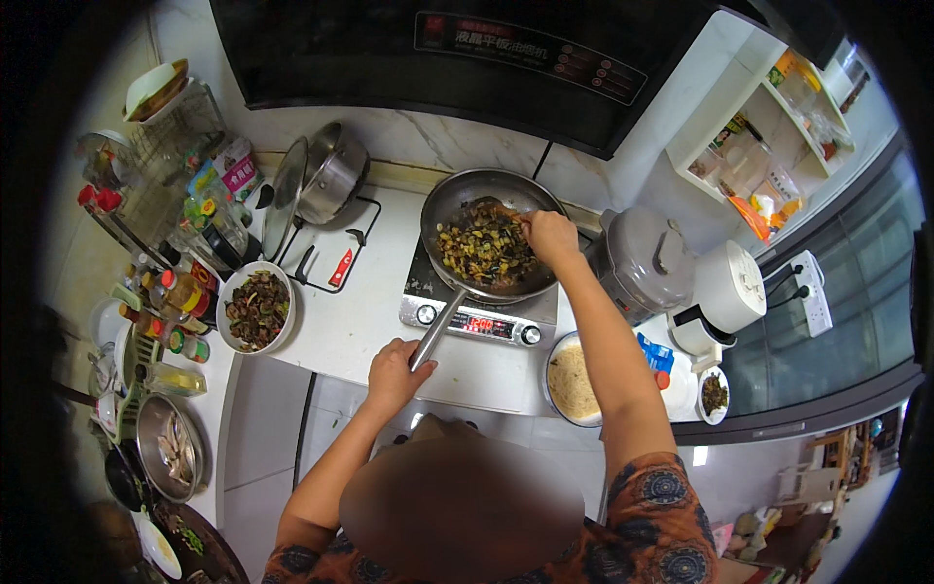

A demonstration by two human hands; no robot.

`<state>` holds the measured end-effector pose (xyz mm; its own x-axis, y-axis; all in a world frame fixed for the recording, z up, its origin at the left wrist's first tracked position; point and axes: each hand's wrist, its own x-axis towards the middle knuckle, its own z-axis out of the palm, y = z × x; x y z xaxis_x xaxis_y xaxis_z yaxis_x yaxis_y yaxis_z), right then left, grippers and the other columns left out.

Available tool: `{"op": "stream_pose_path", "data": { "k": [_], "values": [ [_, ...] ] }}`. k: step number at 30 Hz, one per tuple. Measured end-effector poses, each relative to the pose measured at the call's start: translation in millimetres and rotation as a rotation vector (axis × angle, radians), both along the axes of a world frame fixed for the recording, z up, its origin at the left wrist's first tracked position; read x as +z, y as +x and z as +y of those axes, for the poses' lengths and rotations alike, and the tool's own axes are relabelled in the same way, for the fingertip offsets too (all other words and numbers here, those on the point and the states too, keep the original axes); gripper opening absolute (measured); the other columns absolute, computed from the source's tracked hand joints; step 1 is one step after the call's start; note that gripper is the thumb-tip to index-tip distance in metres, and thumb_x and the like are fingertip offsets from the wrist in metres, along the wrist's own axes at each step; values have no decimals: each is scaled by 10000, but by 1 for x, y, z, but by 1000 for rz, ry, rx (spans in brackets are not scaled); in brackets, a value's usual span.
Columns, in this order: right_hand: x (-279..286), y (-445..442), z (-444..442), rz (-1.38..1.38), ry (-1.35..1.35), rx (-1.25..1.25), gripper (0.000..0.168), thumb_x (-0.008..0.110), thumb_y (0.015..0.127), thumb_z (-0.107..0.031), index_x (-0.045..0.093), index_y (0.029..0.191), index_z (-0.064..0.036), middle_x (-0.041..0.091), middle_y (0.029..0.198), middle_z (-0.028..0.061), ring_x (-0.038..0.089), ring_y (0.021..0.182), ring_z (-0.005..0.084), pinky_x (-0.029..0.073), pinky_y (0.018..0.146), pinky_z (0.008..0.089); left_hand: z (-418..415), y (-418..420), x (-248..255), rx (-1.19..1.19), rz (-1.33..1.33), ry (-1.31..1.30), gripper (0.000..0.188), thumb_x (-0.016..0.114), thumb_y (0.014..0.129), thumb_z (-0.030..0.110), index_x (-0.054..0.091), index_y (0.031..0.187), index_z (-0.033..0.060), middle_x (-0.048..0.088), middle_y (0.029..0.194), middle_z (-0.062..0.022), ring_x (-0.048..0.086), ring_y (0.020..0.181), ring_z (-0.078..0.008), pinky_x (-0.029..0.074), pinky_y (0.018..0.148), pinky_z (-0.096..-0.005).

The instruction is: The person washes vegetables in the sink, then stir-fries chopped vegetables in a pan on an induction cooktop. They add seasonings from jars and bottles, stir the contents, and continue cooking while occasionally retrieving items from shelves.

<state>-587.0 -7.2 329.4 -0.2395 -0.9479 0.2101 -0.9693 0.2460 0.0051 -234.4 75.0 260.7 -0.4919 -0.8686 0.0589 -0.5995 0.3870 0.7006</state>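
My left hand is closed around the long metal handle of a deep frying pan. The pan rests on an induction cooker with a lit red display. Chopped, cooked food, yellow-green and dark brown, covers much of its bottom. Over the pan's right side, my right hand grips the handle of a cooking utensil, brown where it shows. The hand and the food hide most of that utensil, so its kind is unclear.
Left of the cooker are a bowl of cooked meat, a steel pot with a glass lid, and several bottles. To the right stand a bowl of noodles, a grey electric cooker and a white air fryer. A range hood hangs above.
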Motion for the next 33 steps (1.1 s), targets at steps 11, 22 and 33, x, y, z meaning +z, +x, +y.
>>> {"op": "stream_pose_path", "data": {
  "k": [11,22,33],
  "values": [
    [71,0,56,-52,186,-81,234,615,896,-270,776,1040,-180,729,925,176,704,878,359,560,813,466,-1,1,-6,1,-5,-3,339,805,775,285,706,983,35,601,807,-120,611,762,-300,489,696,-426],
    [6,38,60,-149,276,-120,253,574,909,-216,743,974,-39,717,949,229,700,921,399,561,823,487,0,-2,-4,-4,-6,-3,338,807,769,285,715,1004,60,599,803,-120,619,769,-303,494,694,-427],
    [59,-24,95,-90,239,-166,209,644,891,-295,787,986,-177,736,930,134,699,922,354,554,805,482,0,-2,-6,-11,-8,-8,339,806,769,297,705,966,41,590,791,-122,611,750,-310,488,682,-436]
  ]
}}
